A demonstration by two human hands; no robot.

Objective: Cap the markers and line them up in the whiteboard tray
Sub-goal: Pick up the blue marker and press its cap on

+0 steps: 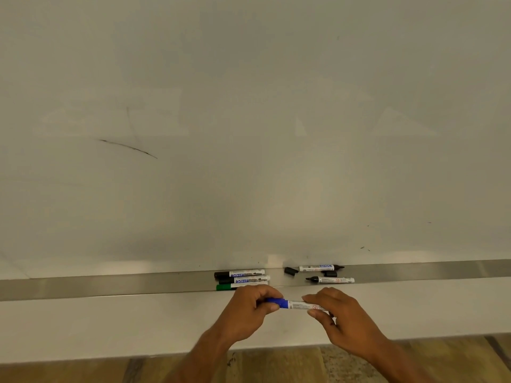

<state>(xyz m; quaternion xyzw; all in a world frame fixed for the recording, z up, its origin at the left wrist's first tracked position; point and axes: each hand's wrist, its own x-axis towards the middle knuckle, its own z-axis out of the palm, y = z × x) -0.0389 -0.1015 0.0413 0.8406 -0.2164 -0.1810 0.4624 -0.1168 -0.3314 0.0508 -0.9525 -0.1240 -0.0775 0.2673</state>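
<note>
I hold a blue marker level in front of the metal whiteboard tray. My left hand pinches its blue cap end; my right hand grips the white barrel. Three capped markers lie side by side in the tray: two black ones and a green one, its right end hidden by my left hand. To the right lie two uncapped black markers, with loose black caps beside them.
The whiteboard rises behind the tray, with a faint black stroke at the left. Below the tray is a white wall band, then wooden floor.
</note>
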